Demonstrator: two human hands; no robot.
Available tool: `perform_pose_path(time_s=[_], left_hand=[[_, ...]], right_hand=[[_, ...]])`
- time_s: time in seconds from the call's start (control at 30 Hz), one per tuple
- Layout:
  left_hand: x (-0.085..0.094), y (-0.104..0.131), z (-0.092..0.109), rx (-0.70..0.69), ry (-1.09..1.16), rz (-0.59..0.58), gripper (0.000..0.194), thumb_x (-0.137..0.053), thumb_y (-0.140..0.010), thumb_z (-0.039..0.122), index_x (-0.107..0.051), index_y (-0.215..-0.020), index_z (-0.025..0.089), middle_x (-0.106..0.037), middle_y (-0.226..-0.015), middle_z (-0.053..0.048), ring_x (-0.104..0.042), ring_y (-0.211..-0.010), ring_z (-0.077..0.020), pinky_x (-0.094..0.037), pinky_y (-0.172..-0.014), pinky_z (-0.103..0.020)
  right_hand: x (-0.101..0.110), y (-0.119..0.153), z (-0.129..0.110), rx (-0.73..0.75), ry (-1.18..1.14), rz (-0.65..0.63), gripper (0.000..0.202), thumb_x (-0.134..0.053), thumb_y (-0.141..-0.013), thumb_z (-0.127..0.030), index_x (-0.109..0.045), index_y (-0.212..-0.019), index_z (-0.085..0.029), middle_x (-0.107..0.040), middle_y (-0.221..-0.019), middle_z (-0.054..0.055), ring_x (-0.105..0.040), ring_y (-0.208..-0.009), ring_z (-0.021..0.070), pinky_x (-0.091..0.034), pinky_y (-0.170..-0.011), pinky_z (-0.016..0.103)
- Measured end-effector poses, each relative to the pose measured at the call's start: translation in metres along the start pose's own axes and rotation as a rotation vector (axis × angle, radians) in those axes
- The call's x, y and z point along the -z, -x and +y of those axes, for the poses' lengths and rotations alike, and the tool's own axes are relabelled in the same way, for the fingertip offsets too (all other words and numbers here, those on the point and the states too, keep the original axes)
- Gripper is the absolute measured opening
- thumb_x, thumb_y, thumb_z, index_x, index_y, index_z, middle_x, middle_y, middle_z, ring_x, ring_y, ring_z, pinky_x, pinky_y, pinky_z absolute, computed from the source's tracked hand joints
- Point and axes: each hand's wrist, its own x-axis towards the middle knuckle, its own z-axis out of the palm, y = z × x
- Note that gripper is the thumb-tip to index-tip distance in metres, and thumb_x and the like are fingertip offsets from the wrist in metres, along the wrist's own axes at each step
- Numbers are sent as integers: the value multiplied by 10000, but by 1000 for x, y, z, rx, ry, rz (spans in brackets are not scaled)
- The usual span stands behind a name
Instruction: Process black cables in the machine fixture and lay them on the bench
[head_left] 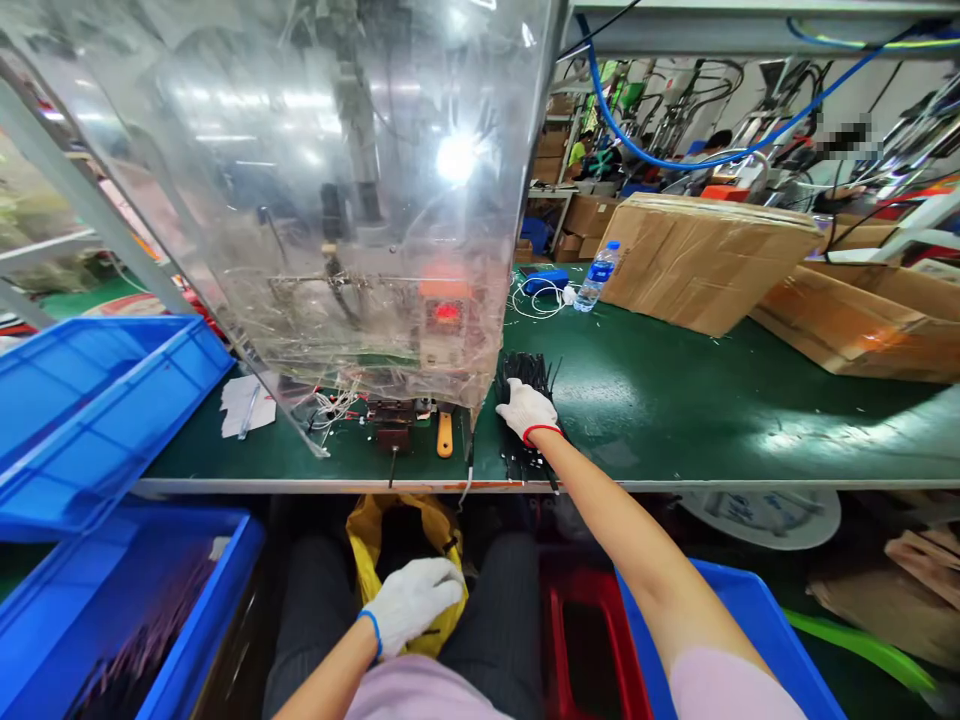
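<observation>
Two gloved hands showing: right hand (pixel 528 410) covering one black strip bundle (pixel 531 370), centre, can't tell if grasping; left hand (pixel 414 602) hanging over one yellow bag (pixel 363 535), bottom centre, grip unclear. One clear shield (pixel 300 130) blocking upper left.

We list: right glove (pixel 529 408), white, with red band (pixel 541 431); left glove (pixel 416 600), white, with blue band (pixel 372 633); bundled strands (pixel 528 368), black; worktop (pixel 675 400), dark green; bag (pixel 365 525), yellow; tool handle (pixel 445 437), orange-yellow; upper crate (pixel 169 385), blue; bottle (pixel 587 294), clear, its cap (pixel 613 246) and label (pixel 601 271) blue; cardboard (pixel 697 260), brown; display (pixel 448 312), glowing red; overhead hose (pixel 652 159), blue; our sleeve (pixel 720 685), pale pink; our trousers (pixel 504 610), dark grey.
</observation>
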Motion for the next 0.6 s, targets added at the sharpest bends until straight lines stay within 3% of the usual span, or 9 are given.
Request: perform_pose_path(time_s=[0.17, 0.3, 0.4, 0.5, 0.6], left_hand=[[0, 6, -10, 1, 7, -34, 301, -476, -791, 338, -713, -957, 254, -708, -911, 11, -620, -833, -168, -406, -685, -234], [9, 7, -5, -42, 27, -23, 295, -482, -787, 340, -715, -951, 263, -713, -938, 14, -620, -854, -182, -413, -706, -247], [23, 5, 12, -104, 48, 31, 298, -488, -804, 376, -713, -971, 273, -716, -973, 18, -618, -894, -187, -421, -748, -253], [37, 1, 40, -199, 100, 131, 332, -485, -833, 413, -693, -1059, 287, -701, -1089, 19, -607, -1006, -198, -418, -876, -272], [48, -10, 72, -276, 224, 267, 366, -492, -857, 443, -648, -1159, 307, -672, -1186, 9, -587, -1093, -208, -396, -977, -304]], right_hand=[[-5, -4, -2, -29, -46, -9, 637, -561, -771, -220, -423, -1389, -149, -667, -1092, 181, -647, -1002, 297, -478, -846, 372], [6, -2, 11, -48, -277, 106, 667, -585, -771, -313, -428, -1405, -178, -655, -1153, 137, -629, -1012, 270, -472, -879, 356], [20, 7, 23, -15, -522, 239, 648, -629, -737, -340, -498, -1354, -196, -660, -1121, 83, -621, -946, 225, -480, -852, 329], [36, 21, 30, -41, -743, 267, 714, -658, -709, -349, -467, -1381, -202, -656, -908, 30, -568, -647, 147, -480, -608, 277], [53, 39, 30, -7, -996, 265, 766, -677, -686, -334, -427, -1402, -221, -539, -713, -47, -398, -474, 78, -345, -424, 212]])
